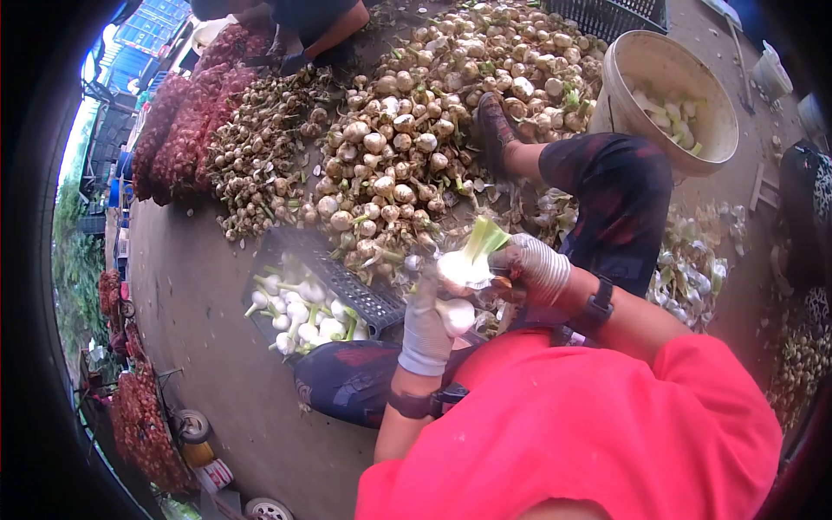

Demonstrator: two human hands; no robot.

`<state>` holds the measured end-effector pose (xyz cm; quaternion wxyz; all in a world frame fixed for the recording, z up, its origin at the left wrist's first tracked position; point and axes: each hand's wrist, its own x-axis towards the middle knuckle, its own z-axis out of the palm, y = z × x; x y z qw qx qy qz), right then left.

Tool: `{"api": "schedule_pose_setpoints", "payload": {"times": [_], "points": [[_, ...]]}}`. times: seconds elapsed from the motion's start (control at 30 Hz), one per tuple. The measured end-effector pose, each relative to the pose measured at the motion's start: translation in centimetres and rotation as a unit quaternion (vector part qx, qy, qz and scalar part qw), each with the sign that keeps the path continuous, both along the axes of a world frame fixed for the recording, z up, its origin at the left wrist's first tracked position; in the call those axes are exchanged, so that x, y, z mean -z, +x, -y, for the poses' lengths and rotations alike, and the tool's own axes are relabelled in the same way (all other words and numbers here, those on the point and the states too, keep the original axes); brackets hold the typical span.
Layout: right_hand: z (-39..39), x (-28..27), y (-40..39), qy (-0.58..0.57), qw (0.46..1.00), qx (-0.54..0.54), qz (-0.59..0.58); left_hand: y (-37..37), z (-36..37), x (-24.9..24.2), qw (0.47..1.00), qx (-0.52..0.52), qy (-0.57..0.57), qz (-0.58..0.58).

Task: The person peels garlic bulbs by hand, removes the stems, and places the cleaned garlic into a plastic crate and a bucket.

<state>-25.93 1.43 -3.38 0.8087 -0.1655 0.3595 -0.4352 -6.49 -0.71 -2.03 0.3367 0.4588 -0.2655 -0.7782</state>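
Observation:
My left hand (425, 331), in a pale glove, is closed around a white garlic bulb (466, 270) with a cut green stem pointing up. A second garlic bulb (456, 317) sits just below it, against the same hand. My right hand (539, 270), also gloved, has its fingers curled close beside the first bulb. Something narrow and dark shows at those fingers; its kind cannot be made out. Left of my left hand, a black plastic crate (381, 310) holds cleaned white garlic bulbs (303, 312) with short stems.
A large heap of untrimmed garlic (399, 147) spreads in front of me. A whitish bucket (614, 95) with pale green pieces stands at right. Peeled skins (689, 269) lie beside my leg. Red mesh sacks (178, 139) and another person (325, 22) are at far left.

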Motion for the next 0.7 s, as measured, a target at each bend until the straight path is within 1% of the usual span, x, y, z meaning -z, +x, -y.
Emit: {"api": "schedule_pose_setpoints", "payload": {"times": [0.03, 0.1, 0.13, 0.17, 0.2, 0.23, 0.27, 0.3, 0.33, 0.37, 0.4, 0.43, 0.47, 0.5, 0.53, 0.57, 0.6, 0.63, 0.67, 0.7], "points": [[0.0, -0.4, -0.2, -0.032, 0.990, -0.012, -0.134, 0.0, -0.3, 0.5, 1.000, -0.001, -0.002, 0.000], [-0.4, -2.1, -0.1, -0.094, 0.972, -0.009, -0.214, -0.6, 0.0, 0.6, 0.991, -0.057, -0.083, -0.091], [-0.4, -1.2, 0.6, -0.220, 0.961, 0.031, -0.163, -0.7, -0.5, 0.3, 0.979, 0.032, -0.199, 0.039], [-0.4, -1.0, 0.4, -0.221, 0.961, 0.030, -0.161, -0.8, -0.7, 0.6, 0.963, 0.051, -0.259, 0.048], [-0.3, -0.9, -0.1, -0.067, 0.990, 0.002, 0.124, -0.4, -0.2, 0.7, 0.988, 0.026, -0.146, -0.029], [-0.2, -0.7, -0.3, 0.096, 0.913, -0.028, 0.396, 0.2, 0.3, 0.9, 0.994, 0.001, -0.030, -0.106], [-0.2, -1.0, 0.2, 0.080, 0.899, -0.006, 0.431, 0.0, 0.3, 1.1, 0.979, 0.047, -0.198, 0.021], [-0.3, -1.3, 0.3, 0.079, 0.898, -0.005, 0.432, 0.1, 0.1, 1.1, 0.979, 0.049, -0.198, 0.022], [-0.2, -1.9, 0.2, 0.093, 0.954, -0.001, 0.286, 0.1, 0.0, 1.0, 0.977, 0.000, -0.207, 0.045], [0.0, -2.5, 0.3, 0.107, 0.985, 0.004, 0.134, -0.2, 0.0, 0.3, 0.973, -0.049, -0.212, 0.069], [-0.1, -2.0, 1.2, 0.065, 0.997, 0.039, 0.018, -0.3, -0.4, 0.0, 0.973, -0.093, -0.210, 0.032], [-0.4, -2.3, 1.0, 0.009, 0.999, 0.036, -0.016, -0.4, -0.2, 0.2, 0.973, -0.093, -0.209, 0.032], [-0.2, -2.3, 1.1, -0.019, 0.995, -0.010, -0.096, -0.5, 0.0, 0.4, 0.954, -0.054, -0.266, 0.131], [0.1, -2.5, 1.3, -0.048, 0.982, -0.059, -0.173, -0.7, 0.3, 0.4, 0.920, -0.015, -0.317, 0.230], [0.5, -2.8, 1.4, -0.183, 0.914, -0.115, -0.344, -1.3, 0.4, 0.5, 0.957, -0.057, -0.223, 0.175], [0.7, -1.7, 1.7, -0.322, 0.775, -0.110, -0.533, -0.7, 0.9, 1.5, 0.946, -0.028, -0.241, 0.216], [1.2, -3.8, 1.3, -0.341, 0.699, -0.139, -0.614, -0.5, 1.4, 1.1, 0.898, 0.011, -0.355, 0.261], [1.9, -6.0, 0.5, -0.354, 0.612, -0.167, -0.687, -0.4, 1.7, 0.4, 0.834, 0.051, -0.462, 0.299], [2.5, -4.7, -0.6, -0.368, 0.598, -0.138, -0.698, 0.0, 1.8, -0.3, 0.846, 0.073, -0.459, 0.263], [3.1, -2.8, -1.3, -0.368, 0.571, -0.057, -0.732, 0.4, 1.8, -1.0, 0.856, 0.096, -0.455, 0.227]]}}
